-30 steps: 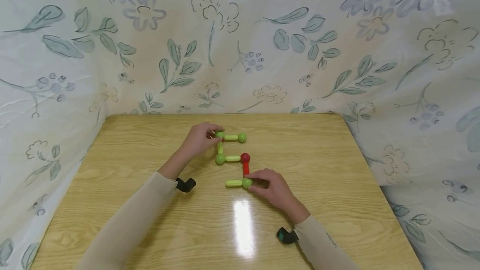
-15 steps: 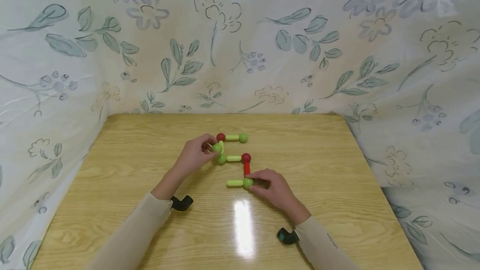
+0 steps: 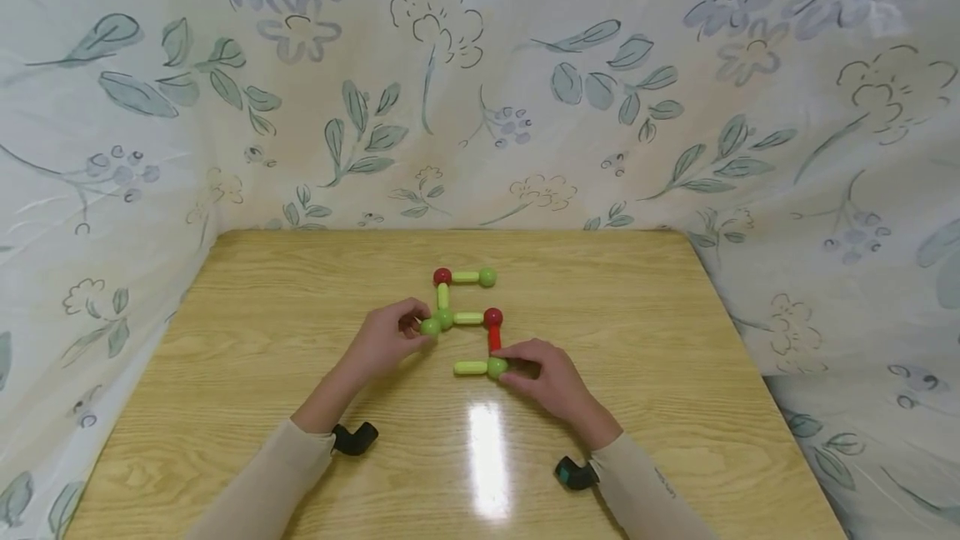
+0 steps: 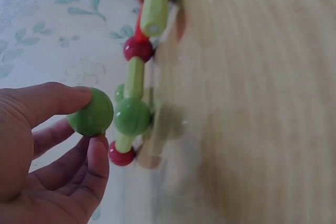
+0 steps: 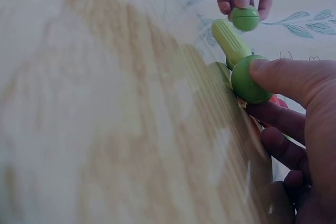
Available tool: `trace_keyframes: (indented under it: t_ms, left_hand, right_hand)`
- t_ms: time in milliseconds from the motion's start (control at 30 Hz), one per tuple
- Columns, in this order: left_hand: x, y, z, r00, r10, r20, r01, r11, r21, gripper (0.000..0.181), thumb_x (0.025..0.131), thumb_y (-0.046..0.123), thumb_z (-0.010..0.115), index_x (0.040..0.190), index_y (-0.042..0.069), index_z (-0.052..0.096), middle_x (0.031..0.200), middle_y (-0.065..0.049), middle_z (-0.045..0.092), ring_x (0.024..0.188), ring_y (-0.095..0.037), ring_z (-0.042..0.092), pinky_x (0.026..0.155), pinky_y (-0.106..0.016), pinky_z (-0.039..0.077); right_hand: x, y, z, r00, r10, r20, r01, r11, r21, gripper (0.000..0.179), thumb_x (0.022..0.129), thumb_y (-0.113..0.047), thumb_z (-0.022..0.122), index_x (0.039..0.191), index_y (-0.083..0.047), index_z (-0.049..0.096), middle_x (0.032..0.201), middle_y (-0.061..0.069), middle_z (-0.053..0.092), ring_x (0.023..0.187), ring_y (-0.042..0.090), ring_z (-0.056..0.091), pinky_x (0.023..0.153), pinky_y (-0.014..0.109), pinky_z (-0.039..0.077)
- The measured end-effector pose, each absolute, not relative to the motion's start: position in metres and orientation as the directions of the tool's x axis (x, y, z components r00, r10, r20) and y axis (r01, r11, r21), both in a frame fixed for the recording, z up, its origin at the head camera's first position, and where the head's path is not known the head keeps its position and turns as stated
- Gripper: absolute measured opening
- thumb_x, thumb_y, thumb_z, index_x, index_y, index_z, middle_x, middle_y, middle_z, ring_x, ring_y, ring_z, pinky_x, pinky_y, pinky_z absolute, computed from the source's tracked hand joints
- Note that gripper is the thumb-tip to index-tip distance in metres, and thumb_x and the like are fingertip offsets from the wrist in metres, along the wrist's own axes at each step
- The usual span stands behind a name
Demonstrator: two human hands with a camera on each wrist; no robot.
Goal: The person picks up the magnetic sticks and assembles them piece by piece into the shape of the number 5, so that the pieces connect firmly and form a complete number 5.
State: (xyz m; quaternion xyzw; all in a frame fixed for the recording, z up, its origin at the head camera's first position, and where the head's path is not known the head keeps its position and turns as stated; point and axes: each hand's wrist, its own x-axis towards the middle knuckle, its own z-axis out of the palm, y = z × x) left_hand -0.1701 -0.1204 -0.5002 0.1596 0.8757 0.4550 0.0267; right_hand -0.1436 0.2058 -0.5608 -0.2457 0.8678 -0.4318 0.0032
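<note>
My left hand [image 3: 386,340] pinches a loose green ball [image 4: 92,113] between thumb and fingers, held above the table beside the linked ball-and-rod shape. My right hand [image 3: 551,377] grips the green ball [image 5: 251,80] at the shape's near corner. From that ball a yellow-green rod [image 3: 471,367] points left with a bare end, and a red rod [image 3: 494,337] runs back to a red ball [image 3: 492,317]. Further yellow-green rods join a green corner ball [image 4: 132,116], a second red ball [image 3: 442,276] and a green end ball [image 3: 487,277] at the far side.
The shape lies on a wood-grain table [image 3: 637,315]. Behind and beside the table hangs a floral cloth [image 3: 480,90]. A black curved piece [image 3: 356,438] sticks out at the left cuff, and another black piece [image 3: 576,473] at the right cuff.
My left hand has drawn the green ball toward me from the far-left corner, uncovering the red ball there. My right hand has stayed on its corner ball.
</note>
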Motion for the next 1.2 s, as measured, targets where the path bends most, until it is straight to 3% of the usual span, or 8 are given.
trace_keyframes:
  t_ms: [433,900,1200]
  left_hand:
    - [-0.151,-0.114,-0.516,-0.918,0.392,0.055,0.273,0.526,0.805,0.017,0.095,0.011,0.085,0.109,0.014,0.075,0.091,0.004,0.068,0.084,-0.015,0.063,0.073,-0.029,0.056]
    - [-0.145,-0.106,-0.52,-0.883,0.468,0.046,0.328,0.544,0.772,0.02,0.094,0.008,0.084,0.114,0.008,0.079,0.095,0.004,0.071,0.085,-0.013,0.064,0.074,-0.028,0.055]
    - [-0.143,-0.106,-0.521,-0.883,0.468,0.033,0.321,0.551,0.77,0.02,0.096,0.012,0.084,0.115,0.01,0.079,0.094,0.006,0.069,0.085,-0.013,0.063,0.074,-0.028,0.054]
  right_hand:
    - [-0.144,0.206,-0.561,-0.878,-0.428,0.212,-0.426,0.503,-0.752,0.032,0.095,-0.027,0.088,0.126,-0.033,0.082,0.116,-0.021,0.074,0.102,0.008,0.066,0.089,0.035,0.056]
    - [-0.144,0.206,-0.56,-0.879,-0.432,0.203,-0.423,0.509,-0.75,0.032,0.096,-0.027,0.087,0.127,-0.033,0.082,0.117,-0.021,0.074,0.106,0.008,0.067,0.092,0.036,0.056]
    - [-0.144,0.206,-0.558,-0.879,-0.434,0.199,-0.421,0.509,-0.75,0.032,0.096,-0.029,0.087,0.128,-0.033,0.081,0.118,-0.02,0.074,0.104,0.009,0.066,0.091,0.037,0.055]
